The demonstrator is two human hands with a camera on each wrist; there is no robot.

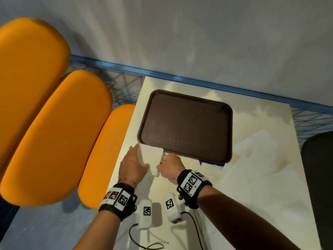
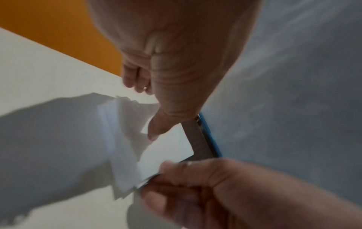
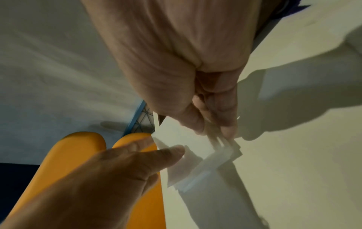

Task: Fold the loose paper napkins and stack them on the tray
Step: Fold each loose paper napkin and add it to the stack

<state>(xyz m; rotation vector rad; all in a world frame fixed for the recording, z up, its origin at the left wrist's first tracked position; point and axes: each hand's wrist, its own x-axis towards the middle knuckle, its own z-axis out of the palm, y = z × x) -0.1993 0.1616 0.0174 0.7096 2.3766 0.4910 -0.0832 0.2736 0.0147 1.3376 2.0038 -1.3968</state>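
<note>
Both hands hold a folded white napkin [image 1: 150, 157] just above the pale table [image 1: 261, 195], at the near left corner of the brown tray [image 1: 187, 123]. The napkin's far edge overlaps the tray's near rim in the head view; whether it touches the rim I cannot tell. The right hand [image 1: 171, 166] grasps the napkin's right edge, thumb and curled fingers pinching the layered paper, which the right wrist view shows fanned into several thin edges below the fingertips [image 3: 227, 131]. The left hand [image 1: 132, 164] lies along the napkin's left side with fingers fairly straight and the thumb laid across the paper; in the left wrist view the thumb [image 2: 156, 130] presses on the sheet, so the paper is lightly nipped between thumb and fingers.

The tray sits on the far left part of the table and its bed shows nothing on it. To its right, loose unfolded napkins [image 1: 255, 150] lie spread flat on the table, reaching towards the near right. A strip of purple tape [image 1: 210, 163] shows at the tray's near edge.

Left of the table stand three orange padded seats [image 1: 54, 132]. A blue rail [image 1: 180, 78] runs along the table's far side, with a grey wall [image 1: 198, 33] beyond. Both wrists carry black bands with printed markers [image 1: 191, 181], and cables trail over the near table
</note>
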